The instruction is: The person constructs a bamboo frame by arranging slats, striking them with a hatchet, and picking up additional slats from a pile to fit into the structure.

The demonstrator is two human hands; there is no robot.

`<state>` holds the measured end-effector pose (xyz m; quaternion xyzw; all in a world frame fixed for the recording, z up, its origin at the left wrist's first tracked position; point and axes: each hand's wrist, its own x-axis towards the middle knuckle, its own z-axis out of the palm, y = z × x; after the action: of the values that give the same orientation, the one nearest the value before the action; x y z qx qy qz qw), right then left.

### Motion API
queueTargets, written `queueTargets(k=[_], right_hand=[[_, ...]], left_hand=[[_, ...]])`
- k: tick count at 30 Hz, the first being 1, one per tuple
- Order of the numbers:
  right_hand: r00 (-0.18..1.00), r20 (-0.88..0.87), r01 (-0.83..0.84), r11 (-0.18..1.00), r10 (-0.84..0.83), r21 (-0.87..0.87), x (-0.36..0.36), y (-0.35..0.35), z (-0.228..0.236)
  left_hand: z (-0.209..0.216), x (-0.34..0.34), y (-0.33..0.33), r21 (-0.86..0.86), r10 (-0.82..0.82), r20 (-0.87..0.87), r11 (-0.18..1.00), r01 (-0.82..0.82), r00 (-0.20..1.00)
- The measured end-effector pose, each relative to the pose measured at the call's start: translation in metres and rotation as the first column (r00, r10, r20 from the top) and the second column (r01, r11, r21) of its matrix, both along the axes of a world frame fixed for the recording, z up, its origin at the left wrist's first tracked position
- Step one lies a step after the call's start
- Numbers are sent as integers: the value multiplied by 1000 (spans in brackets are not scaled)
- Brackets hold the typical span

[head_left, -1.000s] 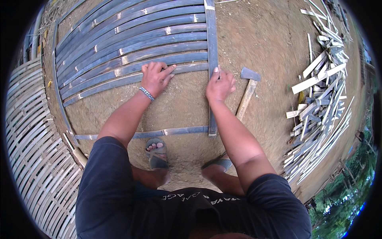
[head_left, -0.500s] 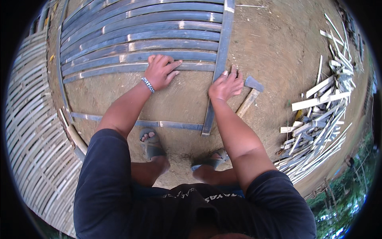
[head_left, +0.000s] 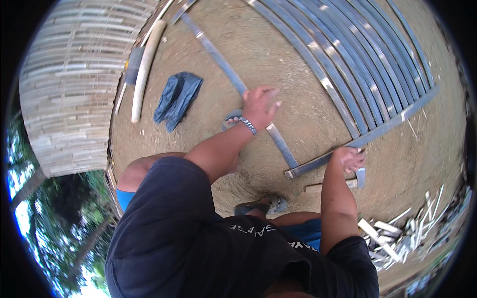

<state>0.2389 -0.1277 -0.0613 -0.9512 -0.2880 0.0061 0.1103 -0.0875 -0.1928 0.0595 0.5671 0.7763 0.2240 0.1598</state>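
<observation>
My left hand (head_left: 259, 107), slightly blurred and wearing a braided bracelet, is over a lone split-bamboo slat (head_left: 218, 58). Its fingers are apart and hold nothing. With fingers loosely bent, my right hand (head_left: 349, 159) lies at the dark bamboo rail (head_left: 380, 133), covering part of its edge; no held thing shows. Several parallel bamboo slats (head_left: 343, 89) meet this rail at the upper right. An axe (head_left: 361, 177) with a wooden handle lies on the dirt beside my right wrist, which hides part of the handle.
A crumpled dark cloth or plastic piece (head_left: 178, 99) lies on the ground at left. Beyond it are a pale pole (head_left: 146, 74) and a woven bamboo panel (head_left: 89, 94). Split bamboo scraps (head_left: 397, 236) are piled at lower right. My sandalled foot (head_left: 263, 204) stands near the rail's end.
The view has swung leftward, so the frame appears turned and the dark crumpled piece shows. My left hand has left the slatted part for the lone slat; my right hand stays by the rail.
</observation>
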Motion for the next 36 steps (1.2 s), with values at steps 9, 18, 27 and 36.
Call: queueTargets(k=[9, 18, 27, 36], right_hand=[[999, 38, 34, 999, -33, -40, 9, 5, -3], [987, 130, -87, 995, 92, -48, 8, 3, -4], [938, 305, -138, 984, 166, -114, 13, 1, -10], [969, 200, -112, 979, 145, -168, -5, 3, 17]], left_hand=[[4, -181, -124, 323, 818, -539, 423, -847, 203], [-32, -173, -166, -289, 629, -151, 709, -643, 762], [-59, -193, -137, 79, 947, -27, 322, -943, 321], [-74, -246, -150, -33, 949, 17, 314, -949, 313]])
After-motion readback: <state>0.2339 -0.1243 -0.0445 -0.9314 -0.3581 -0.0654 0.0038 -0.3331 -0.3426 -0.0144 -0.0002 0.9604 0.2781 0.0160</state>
